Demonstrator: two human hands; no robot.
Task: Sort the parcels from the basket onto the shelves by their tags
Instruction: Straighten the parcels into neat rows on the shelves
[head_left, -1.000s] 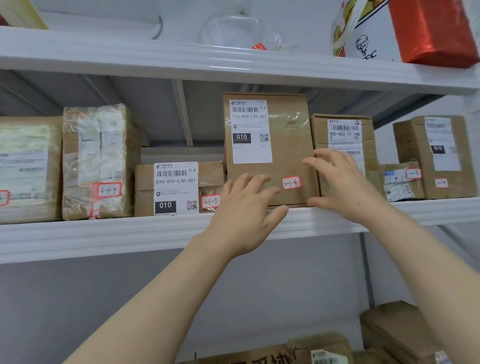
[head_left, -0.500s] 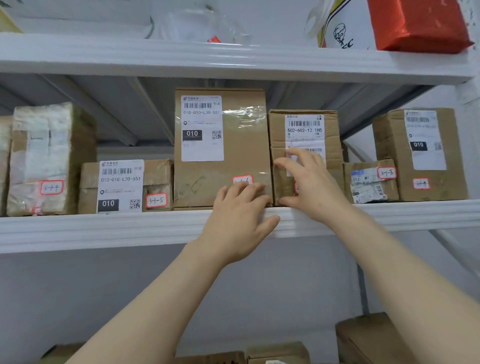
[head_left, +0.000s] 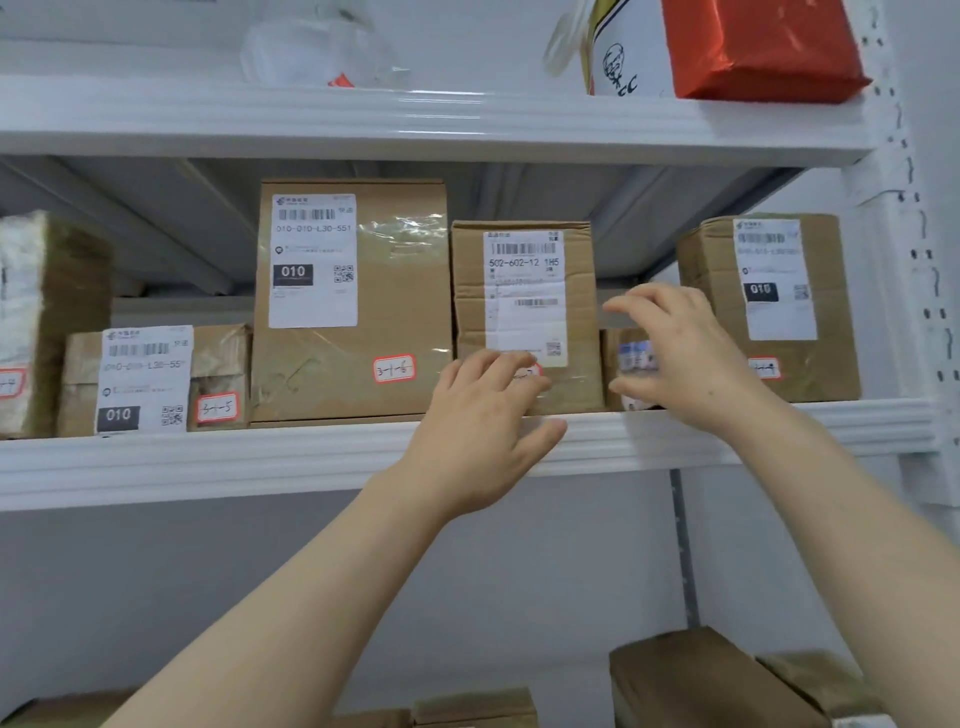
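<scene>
While both bare arms reach up from below, a tall brown cardboard parcel with a white shipping label and a red-bordered tag reading 3-1-6 stands upright on a white metal shelf board. Against its right side stands a shorter brown cardboard box labelled 502-602-12. The left hand is at the tall parcel's lower right. Its fingers are straight, slightly spread and grip nothing, and the fingertips lie over the shorter box's bottom front, partly covering its tag. Further right of the tall parcel, the right hand has thumb and fingers apart in front of a small low cardboard parcel; blur hides whether it touches. Furthest right stands another brown labelled box. Just left of the tall parcel sits a low taped brown parcel tagged 3-1-5, and beyond that a plastic-wrapped parcel. Above and right of the tall parcel, on the upper board, rest a red foil packet and a white printed bag.
</scene>
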